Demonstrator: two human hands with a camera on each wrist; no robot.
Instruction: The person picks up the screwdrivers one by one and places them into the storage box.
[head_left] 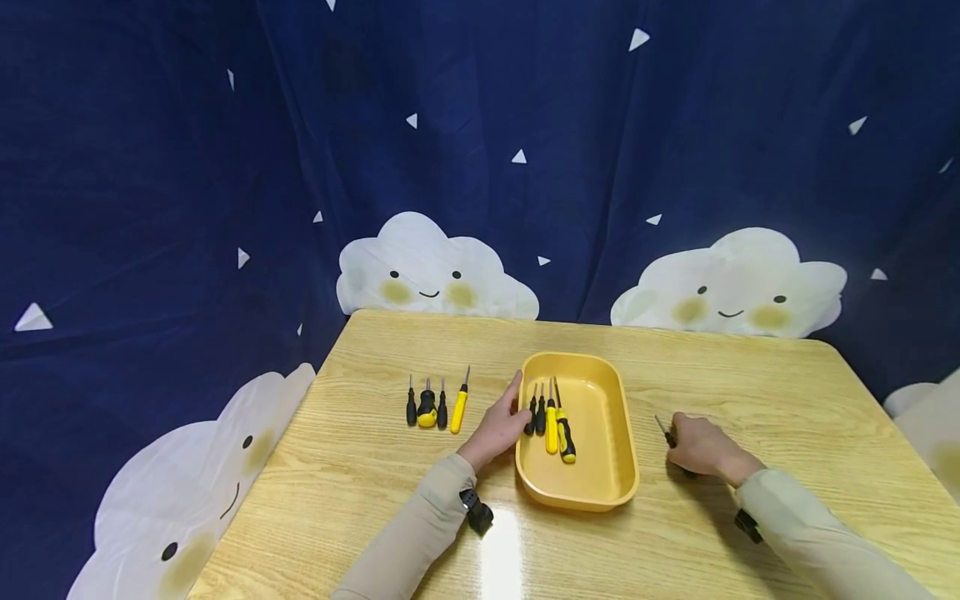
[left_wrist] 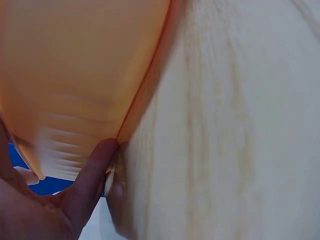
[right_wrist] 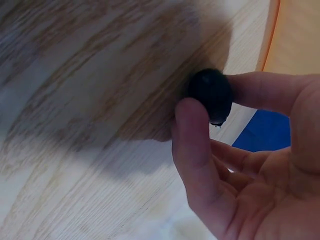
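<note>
My left hand [head_left: 501, 427] holds the left side of a yellow plastic tray [head_left: 577, 498], thumb at the rim and fingers along the outer wall. In the left wrist view a finger [left_wrist: 92, 175] lies against that wall. Inside the tray, along its left side, lie two small black screwdrivers [head_left: 541, 421], a yellow-handled screwdriver [head_left: 552, 429] and a black-and-yellow one [head_left: 566, 437]. To the right of the tray, my right hand [head_left: 705, 447] pinches a black-handled screwdriver [right_wrist: 211, 95] between thumb and fingers, close over the table. Its metal shaft points away from me.
Left of the tray, a row of screwdrivers lies on the wooden table [head_left: 337, 500]: two slim black ones [head_left: 411, 408], a stubby black-and-yellow one [head_left: 427, 410] and a yellow one [head_left: 459, 410]. A dark blue curtain [head_left: 465, 100] with clouds hangs behind the table.
</note>
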